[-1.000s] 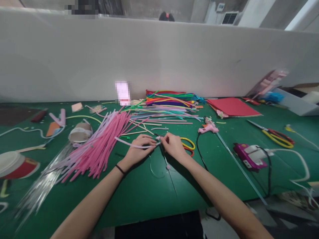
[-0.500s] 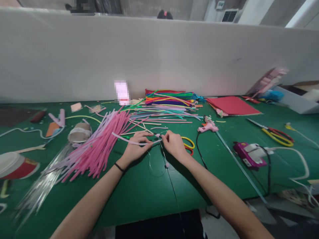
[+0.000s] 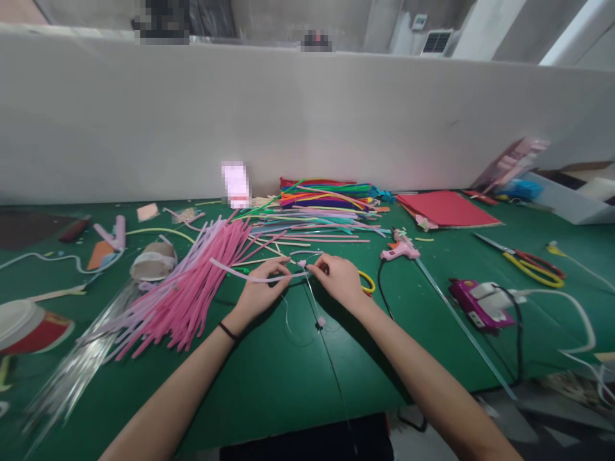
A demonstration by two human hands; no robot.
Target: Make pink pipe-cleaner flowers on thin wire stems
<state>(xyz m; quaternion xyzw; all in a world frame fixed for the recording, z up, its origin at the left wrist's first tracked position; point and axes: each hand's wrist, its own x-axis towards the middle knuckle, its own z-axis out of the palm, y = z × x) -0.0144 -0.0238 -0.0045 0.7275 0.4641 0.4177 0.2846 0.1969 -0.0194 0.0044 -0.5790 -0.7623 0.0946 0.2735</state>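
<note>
"Lilac fuzzy stem (image 3: 230,269), quick: where?"

"Above the green worktop (image 3: 269,384), running across the left hand (image 3: 262,289). Long axis goes roughly side to side, with a slight sag. One end sticks out toward the pink bundle (image 3: 192,294), the other pokes into the gap between the hands."

"Left grip?"

"Narrow. Thumb and fingers close in on the stem, so I log it as held."

"Right?"

"Right hand (image 3: 342,280) has its fingertips bunched by the gap. Something dark and tiny shows at the tip; I can't tell whether it's pinched."

"And what's in the gap?"

"Small lilac piece (image 3: 302,263), between the two sets of fingertips, near both. Too close to call which is nearer."

"Stem against piece?"

"The stem's inner end lies just on the person's side of it. Touching or apart, can't tell. That inner end points at the right fingertips, while the left grip has the stem further back along its length."

"Anything crossing?"

"Thin wire (image 3: 312,294), running from about the piece toward the person, past a lilac knot (image 3: 321,322). It runs steeply across the stem's axis."

"Near the right wrist?"

"Yellow-handled scissors (image 3: 368,282), partly hidden. Glue gun (image 3: 401,250) lies farther right, well apart from both hands."
</note>
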